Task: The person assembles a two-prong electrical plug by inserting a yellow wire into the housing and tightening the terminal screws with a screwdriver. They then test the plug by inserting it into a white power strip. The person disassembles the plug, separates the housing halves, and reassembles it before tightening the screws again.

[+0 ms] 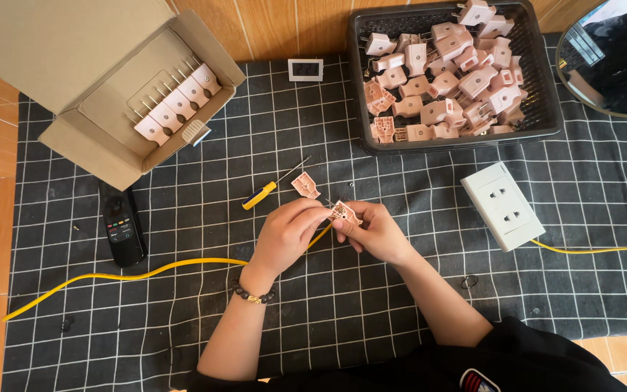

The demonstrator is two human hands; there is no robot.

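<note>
Just below the middle of the frame, an opened pink plug half (345,212) is pinched between both hands above the checked cloth (371,305): the right hand (377,232) grips it from the right, seemingly to steady it, while the left hand (289,231) closes its fingertips on its left edge, where the yellow cable (146,272) meets it (the cable trails off to the lower left). Its loose cover (305,185) and a yellow-handled screwdriver (271,187) lie just above, within easy reach. Farther out sit a black basket (546,109) of plugs at upper right, a white socket block (503,205) at right, and an open cardboard box (96,145) at upper left. Bare cloth lies below the hands.
</note>
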